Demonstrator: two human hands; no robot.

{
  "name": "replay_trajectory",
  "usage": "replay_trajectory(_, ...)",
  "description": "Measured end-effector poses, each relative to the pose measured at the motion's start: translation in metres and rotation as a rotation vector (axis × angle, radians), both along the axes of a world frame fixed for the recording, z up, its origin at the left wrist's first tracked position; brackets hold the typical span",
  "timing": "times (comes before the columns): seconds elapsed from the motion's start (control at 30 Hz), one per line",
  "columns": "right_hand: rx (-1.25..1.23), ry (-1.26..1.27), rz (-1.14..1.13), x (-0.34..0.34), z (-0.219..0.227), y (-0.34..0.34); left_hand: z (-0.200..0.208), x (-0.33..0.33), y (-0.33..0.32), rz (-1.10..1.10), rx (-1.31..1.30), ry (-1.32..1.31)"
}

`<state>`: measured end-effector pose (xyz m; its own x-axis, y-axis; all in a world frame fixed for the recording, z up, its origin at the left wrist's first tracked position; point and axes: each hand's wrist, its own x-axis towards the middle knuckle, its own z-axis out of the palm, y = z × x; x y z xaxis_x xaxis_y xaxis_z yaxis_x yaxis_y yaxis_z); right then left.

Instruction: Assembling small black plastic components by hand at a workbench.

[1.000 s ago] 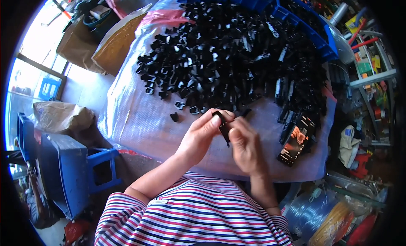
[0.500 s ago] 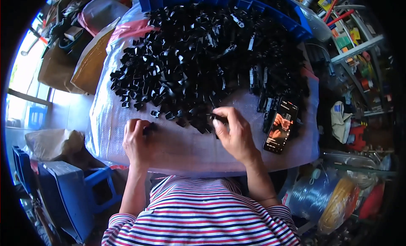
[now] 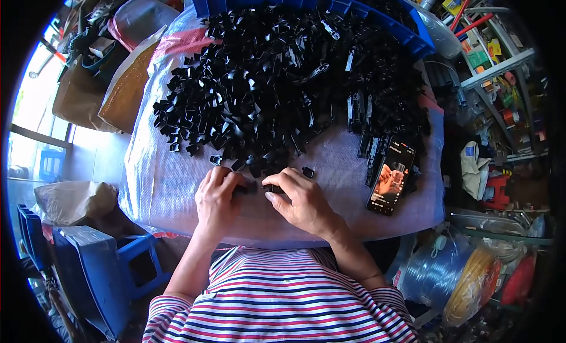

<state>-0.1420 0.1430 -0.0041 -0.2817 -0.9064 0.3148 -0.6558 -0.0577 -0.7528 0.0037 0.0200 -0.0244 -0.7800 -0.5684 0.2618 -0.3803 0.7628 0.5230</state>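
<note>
A large heap of small black plastic parts (image 3: 253, 89) lies on a white woven sack surface. At its near edge, my left hand (image 3: 217, 200) is closed on a dark piece, mostly hidden by the fingers. Facing it, my right hand (image 3: 306, 206) pinches a small black plastic part (image 3: 272, 189) between thumb and forefinger. The two hands are close together but apart. Just beyond the right hand's knuckles lies a loose black part (image 3: 308, 172).
A lit phone (image 3: 391, 178) showing a video lies right of my hands. Blue crates (image 3: 383, 22) stand behind the heap. To the left is a blue plastic stool (image 3: 94, 272); at right are rolls of clear tubing (image 3: 433, 275) and crowded shelves (image 3: 498, 69).
Both hands have come closer together. The left hand moved right; the right hand moved left and nearer to me, carrying its black part. The picture on the phone changed.
</note>
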Motion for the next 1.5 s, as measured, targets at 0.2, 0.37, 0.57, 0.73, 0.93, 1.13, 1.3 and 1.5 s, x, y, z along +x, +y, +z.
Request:
replay_trajectory(0.2, 0.057, -0.017, -0.049, -0.002, 0.0, 0.001, 0.003, -0.006, 0.003, 0.009, 0.124, 0.07)
replay_trajectory(0.37, 0.133, 0.083, 0.017, 0.001, -0.004, -0.002, 0.001, -0.006, 0.006, -0.117, 0.105, 0.106)
replay_trajectory(0.57, 0.153, 0.232, 0.011, 0.004, -0.005, -0.005, 0.006, -0.007, 0.001, -0.184, 0.194, 0.012)
replay_trajectory(0.73, 0.141, 0.19, 0.004, 0.008, -0.001, -0.003, 0.009, -0.01, 0.006, -0.165, 0.123, -0.006)
replay_trajectory(0.93, 0.14, 0.23, -0.039, 0.011, -0.002, -0.006, 0.009, -0.009, 0.006, -0.106, 0.202, 0.089)
replay_trajectory(1.13, -0.03, -0.03, -0.103, 0.011, 0.009, -0.009, 0.012, -0.015, 0.003, -0.092, 1.351, 0.506)
replay_trajectory(1.3, -0.118, -0.233, -0.163, 0.007, 0.018, -0.007, 0.017, -0.022, 0.003, -0.131, 1.668, 0.688)
replay_trajectory(1.5, -0.087, -0.149, 0.023, -0.006, 0.022, -0.003, 0.027, -0.03, 0.003, -0.14, 1.609, 0.611)
